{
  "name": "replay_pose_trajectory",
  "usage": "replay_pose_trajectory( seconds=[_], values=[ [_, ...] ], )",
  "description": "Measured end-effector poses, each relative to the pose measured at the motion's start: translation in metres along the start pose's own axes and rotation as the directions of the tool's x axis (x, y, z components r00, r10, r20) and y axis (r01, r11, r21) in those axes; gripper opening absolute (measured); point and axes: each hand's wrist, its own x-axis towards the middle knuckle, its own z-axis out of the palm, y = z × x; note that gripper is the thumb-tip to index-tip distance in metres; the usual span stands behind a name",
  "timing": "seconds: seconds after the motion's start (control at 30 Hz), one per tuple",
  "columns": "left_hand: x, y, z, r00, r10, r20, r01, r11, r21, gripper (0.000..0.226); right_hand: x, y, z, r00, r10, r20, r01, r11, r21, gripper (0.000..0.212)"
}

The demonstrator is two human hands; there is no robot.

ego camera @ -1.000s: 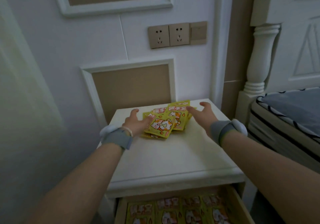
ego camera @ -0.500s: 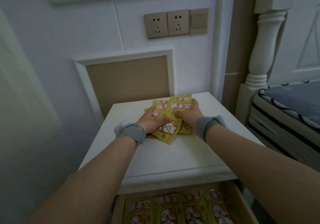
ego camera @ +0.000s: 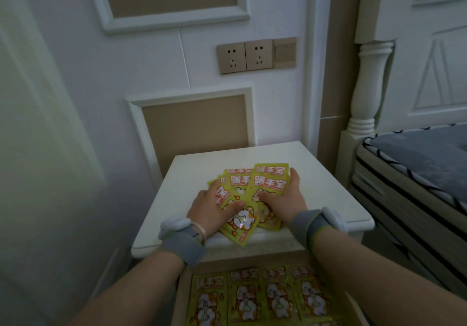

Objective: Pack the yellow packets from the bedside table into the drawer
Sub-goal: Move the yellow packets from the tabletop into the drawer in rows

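Note:
A loose pile of yellow packets (ego camera: 255, 186) with cartoon cats lies on the white bedside table (ego camera: 326, 194), near its front edge. My left hand (ego camera: 209, 208) presses on the pile's left side, thumb on a tilted packet (ego camera: 241, 222). My right hand (ego camera: 285, 199) cups the right side, fingers spread over the packets. Both hands squeeze the pile between them. Below the table, the open drawer (ego camera: 183, 298) holds a row of yellow packets (ego camera: 260, 298) laid flat.
A wall with two sockets and a switch (ego camera: 256, 55) rises behind the table. A bed (ego camera: 414, 174) with a white post stands close on the right. A pale door or panel (ego camera: 38, 149) fills the left side.
Both hands closed in on the pile from its sides and dragged it toward the table's front edge. The view has tilted down, showing more of the drawer.

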Motion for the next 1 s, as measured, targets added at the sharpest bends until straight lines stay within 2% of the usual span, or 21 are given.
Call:
replay_pose_trajectory(
  seconds=[0.07, 0.1, 0.23, 0.37, 0.47, 0.53, 0.63, 0.77, 1.0],
  values=[
    [-0.003, -0.004, -0.002, 0.994, -0.085, -0.072, 0.097, 0.978, 0.182, 0.097, -0.002, -0.006, -0.007, 0.999, -0.006, -0.040, 0.001, 0.991, -0.132, 0.100],
    [-0.003, -0.005, -0.003, 0.989, -0.125, -0.073, 0.137, 0.971, 0.198, 0.099, -0.004, -0.008, -0.010, 0.999, -0.013, -0.041, 0.005, 0.983, -0.181, 0.099],
    [-0.005, -0.003, -0.013, 0.982, -0.185, -0.041, 0.186, 0.982, 0.039, 0.100, -0.005, -0.016, -0.019, 0.999, -0.002, -0.050, -0.013, 0.950, -0.313, 0.094],
    [-0.007, 0.007, -0.024, 0.978, -0.198, -0.068, 0.190, 0.976, -0.105, 0.089, -0.005, -0.019, -0.024, 0.996, 0.013, -0.088, -0.033, 0.974, -0.225, 0.088],
    [-0.002, 0.007, -0.033, 0.977, -0.210, -0.017, 0.196, 0.936, -0.293, 0.089, -0.011, -0.018, -0.032, 0.989, 0.001, -0.145, -0.029, 0.983, -0.184, 0.081],
    [-0.001, -0.001, -0.037, 0.967, -0.252, 0.029, 0.235, 0.846, -0.478, 0.092, -0.015, -0.017, -0.035, 0.986, -0.006, -0.169, -0.023, 0.985, -0.171, 0.078],
    [-0.011, -0.005, -0.045, 0.954, -0.270, 0.133, 0.281, 0.643, -0.712, 0.078, -0.023, -0.017, -0.037, 0.983, 0.045, -0.179, -0.061, 0.995, -0.081, 0.075],
    [-0.017, -0.003, -0.053, 0.953, -0.262, 0.153, 0.268, 0.492, -0.828, 0.074, -0.027, -0.022, -0.035, 0.977, 0.094, -0.192, -0.074, 0.991, 0.109, 0.074],
    [-0.031, -0.009, -0.052, 0.949, -0.296, 0.108, 0.170, 0.192, -0.966, 0.083, -0.048, -0.030, -0.035, 0.981, 0.179, -0.071, -0.133, 0.898, 0.420, 0.075]
  ],
)
